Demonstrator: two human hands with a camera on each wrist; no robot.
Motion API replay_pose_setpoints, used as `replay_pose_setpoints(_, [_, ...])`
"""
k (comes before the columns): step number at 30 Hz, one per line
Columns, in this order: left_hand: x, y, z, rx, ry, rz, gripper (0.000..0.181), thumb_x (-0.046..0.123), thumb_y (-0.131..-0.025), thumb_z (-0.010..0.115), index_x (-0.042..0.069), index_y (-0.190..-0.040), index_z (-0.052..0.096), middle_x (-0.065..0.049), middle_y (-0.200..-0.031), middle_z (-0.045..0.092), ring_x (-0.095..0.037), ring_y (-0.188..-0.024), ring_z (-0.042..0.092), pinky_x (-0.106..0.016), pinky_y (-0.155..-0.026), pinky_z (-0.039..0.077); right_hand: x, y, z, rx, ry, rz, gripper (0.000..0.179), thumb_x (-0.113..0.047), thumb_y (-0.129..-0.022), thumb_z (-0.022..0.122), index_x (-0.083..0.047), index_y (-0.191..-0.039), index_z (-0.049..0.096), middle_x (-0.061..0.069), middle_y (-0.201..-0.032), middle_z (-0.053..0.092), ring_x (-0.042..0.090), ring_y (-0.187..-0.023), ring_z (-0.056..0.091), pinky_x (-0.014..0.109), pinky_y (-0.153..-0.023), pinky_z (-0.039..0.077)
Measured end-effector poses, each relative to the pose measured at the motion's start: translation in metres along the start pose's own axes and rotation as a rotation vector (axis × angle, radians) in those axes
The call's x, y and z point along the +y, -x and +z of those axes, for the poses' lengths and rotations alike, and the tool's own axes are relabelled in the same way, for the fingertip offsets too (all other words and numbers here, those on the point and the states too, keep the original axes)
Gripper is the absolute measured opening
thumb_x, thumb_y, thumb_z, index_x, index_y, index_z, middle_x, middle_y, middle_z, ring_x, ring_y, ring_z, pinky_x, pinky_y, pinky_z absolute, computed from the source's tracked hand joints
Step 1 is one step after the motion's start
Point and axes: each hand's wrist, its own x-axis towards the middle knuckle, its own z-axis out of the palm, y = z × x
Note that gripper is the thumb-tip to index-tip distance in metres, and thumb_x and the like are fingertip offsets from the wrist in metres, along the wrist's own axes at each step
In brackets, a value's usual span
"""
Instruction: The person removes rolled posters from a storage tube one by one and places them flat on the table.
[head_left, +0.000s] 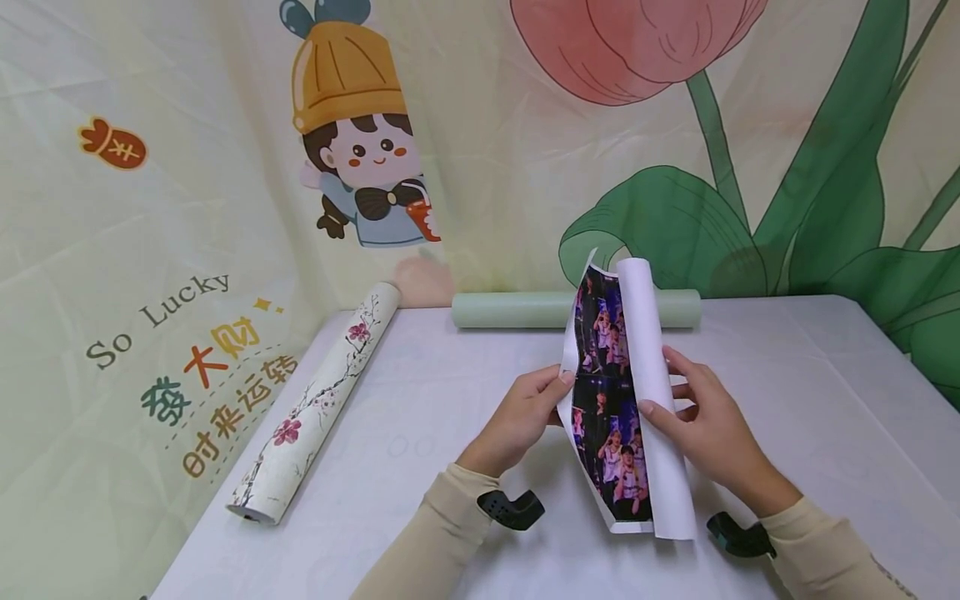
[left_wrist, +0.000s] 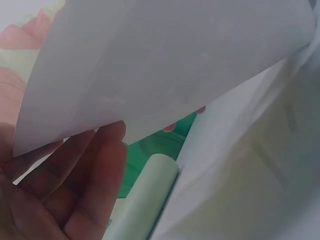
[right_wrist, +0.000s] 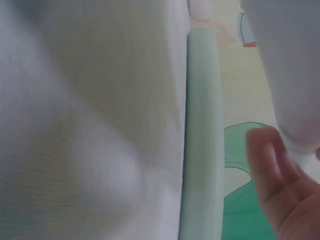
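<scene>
A partly rolled poster is held up over the table in both hands, its dark photo print of people showing between a free left edge and a white roll. My left hand pinches that free edge, thumb on the printed side. In the left wrist view the fingers lie behind the poster's white back. My right hand grips the rolled part from the right, thumb in front. The right wrist view shows its fingertips against the white roll.
Along the table's back edge lies a pale green roll, partly behind the poster. A white roll with pink blossoms lies slanted on the left. The table has a white cloth, with a printed curtain behind it.
</scene>
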Motion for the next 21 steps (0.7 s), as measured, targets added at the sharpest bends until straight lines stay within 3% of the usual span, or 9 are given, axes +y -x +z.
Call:
replay_pose_setpoints(4, [0.000,0.000,-0.001,0.008,-0.028,-0.003,0.039,0.034,-0.097,0.046,0.000,-0.100,0.063,-0.015,-0.095,0.065,-0.019,-0.075,0.062,-0.036,-0.068,0.053,0.001,-0.001,0.002,-0.027,0.040,0.021,0.087,-0.044,-0.080,0.069,-0.020,-0.148,0.020,0.014,-0.128,0.039,0.028,-0.097,0.054,0.038,-0.064,0.054])
replay_pose_setpoints(9, [0.003,0.000,-0.003,0.013,-0.059,-0.007,0.037,0.036,-0.097,0.045,0.005,-0.100,0.064,-0.009,-0.093,0.065,-0.020,-0.077,0.062,-0.037,-0.070,0.053,0.001,0.000,0.001,-0.018,0.062,0.020,0.086,-0.039,-0.082,0.068,-0.016,-0.148,0.020,0.017,-0.124,0.040,0.029,-0.096,0.053,0.037,-0.063,0.054])
replay_pose_setpoints(15, [0.005,0.000,-0.007,0.040,-0.047,-0.034,0.034,0.030,-0.098,0.044,0.003,-0.101,0.064,-0.009,-0.096,0.066,-0.019,-0.079,0.063,-0.036,-0.071,0.053,0.001,0.000,-0.002,0.034,0.081,0.010,0.078,-0.033,-0.087,0.064,-0.011,-0.148,0.020,0.017,-0.123,0.042,0.026,-0.093,0.053,0.038,-0.066,0.053])
replay_pose_setpoints(21, [0.008,0.000,-0.013,0.053,-0.026,-0.053,0.033,0.023,-0.100,0.041,-0.002,-0.109,0.061,-0.013,-0.101,0.065,-0.019,-0.081,0.064,-0.035,-0.073,0.053,0.017,-0.003,-0.001,0.120,0.046,-0.047,0.071,-0.031,-0.087,0.064,-0.019,-0.146,0.025,0.009,-0.121,0.048,0.019,-0.089,0.058,0.030,-0.066,0.053])
